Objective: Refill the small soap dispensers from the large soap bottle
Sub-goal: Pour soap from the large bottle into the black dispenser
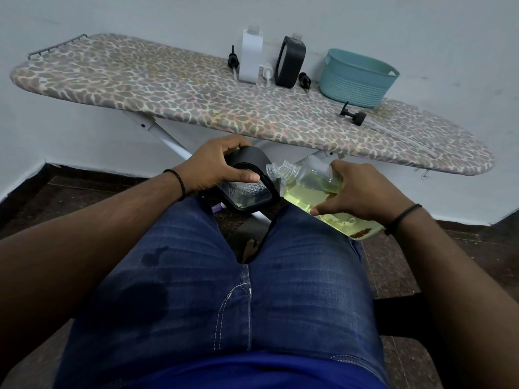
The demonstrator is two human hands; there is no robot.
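Close up, left hand [213,167] grips a black dispenser [247,183]; right hand [356,189] grips a clear, ribbed-neck bottle [311,186]; two boxy dispensers behind.

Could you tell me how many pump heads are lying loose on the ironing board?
4: black left of the white dispenser, white right of it, black beside the basket, black nearest the front.

Head-worn view, forward and downward.

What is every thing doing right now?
large soap bottle: uncapped, tilted, held in right hand
black dispenser: open, tilted, held in left hand
white dispenser: upright, pump off
second black dispenser: upright, pump off
basket: upright
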